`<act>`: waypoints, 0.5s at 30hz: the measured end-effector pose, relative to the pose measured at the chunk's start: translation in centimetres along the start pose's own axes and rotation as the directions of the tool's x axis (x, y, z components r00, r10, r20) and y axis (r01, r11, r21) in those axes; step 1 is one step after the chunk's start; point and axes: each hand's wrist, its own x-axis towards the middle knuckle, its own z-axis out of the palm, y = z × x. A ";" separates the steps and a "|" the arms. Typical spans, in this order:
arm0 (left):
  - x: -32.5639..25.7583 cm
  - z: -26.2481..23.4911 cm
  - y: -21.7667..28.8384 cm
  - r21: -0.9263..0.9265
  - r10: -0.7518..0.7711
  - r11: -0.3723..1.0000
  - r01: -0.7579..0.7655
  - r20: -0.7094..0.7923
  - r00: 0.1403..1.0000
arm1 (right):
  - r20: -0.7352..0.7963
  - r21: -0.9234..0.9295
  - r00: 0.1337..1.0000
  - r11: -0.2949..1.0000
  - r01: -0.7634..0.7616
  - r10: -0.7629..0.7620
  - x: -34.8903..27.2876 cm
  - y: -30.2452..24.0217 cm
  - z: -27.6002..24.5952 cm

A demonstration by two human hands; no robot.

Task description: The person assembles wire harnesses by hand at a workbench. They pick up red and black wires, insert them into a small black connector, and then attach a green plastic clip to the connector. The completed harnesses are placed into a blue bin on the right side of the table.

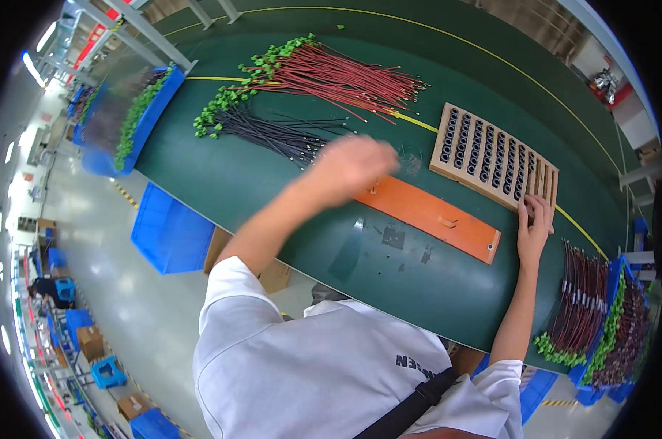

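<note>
My left hand [354,168] is smeared by motion above the near end of the black wires [272,134] and the left end of an orange fixture board [433,218]; what it holds, if anything, I cannot make out. At the near right corner of a wooden tray [448,170], my right hand [536,223] has its fingers bent and drawn together, fingertips beside the last black parts. Small black ring-like parts [486,152] stand in rows in that tray, and its rightmost slots show bare wood. Red wires [338,73] with green connectors [272,58] lie fanned out behind the black ones.
Blue bins of green-ended wires stand at the left [152,110] and right [609,329] of the green table [324,249]. Dark red wires [581,293] lie by the right bin. Another blue bin [171,230] sits below the table's left edge. Metal posts [155,36] rise at the far left.
</note>
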 end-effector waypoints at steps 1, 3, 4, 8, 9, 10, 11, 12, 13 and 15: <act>-0.6 -1.5 -2.5 0.167 -0.116 0.980 0.107 0.046 0.992 | 0.003 0.031 1.000 0.999 -0.011 0.011 0.1 0.2 -0.2; -2.2 -3.7 -7.0 0.333 -0.309 0.908 0.255 0.119 0.944 | -0.010 0.053 1.000 0.999 -0.011 0.011 0.5 -0.2 -0.3; -3.1 -4.2 -9.0 0.372 -0.405 0.872 0.318 0.184 0.896 | -0.013 0.058 1.000 0.998 -0.013 0.013 0.5 -0.3 -0.3; -6.5 -5.2 -14.4 0.429 -0.580 0.806 0.408 0.433 0.690 | -0.019 0.101 1.000 0.995 -0.008 0.010 0.7 -0.3 0.3; -7.3 -6.0 -14.9 0.465 -0.584 0.788 0.404 0.355 0.730 | -0.015 0.106 1.000 0.994 -0.008 0.010 0.6 -0.3 0.3; -7.3 -7.0 -15.3 0.497 -0.576 0.770 0.399 0.273 0.771 | -0.017 0.107 1.000 0.994 -0.009 0.011 0.5 -0.2 0.4; -6.7 -8.0 -15.8 0.520 -0.549 0.758 0.393 0.186 0.814 | -0.029 0.096 0.999 0.995 -0.012 0.015 0.5 -0.2 0.1; -6.4 -9.6 -16.3 0.591 -0.588 0.687 0.422 0.111 0.801 | -0.032 0.098 0.999 0.995 -0.024 0.028 0.5 -0.3 -0.1; -5.5 -11.8 -16.3 0.653 -0.619 0.610 0.449 0.038 0.784 | -0.030 0.102 0.999 0.994 -0.042 0.045 0.5 -0.3 -0.4; -5.1 -16.3 -17.1 0.805 -0.631 0.420 0.420 -0.074 0.772 | -0.023 0.108 0.998 0.993 -0.054 0.057 0.6 -0.6 -0.2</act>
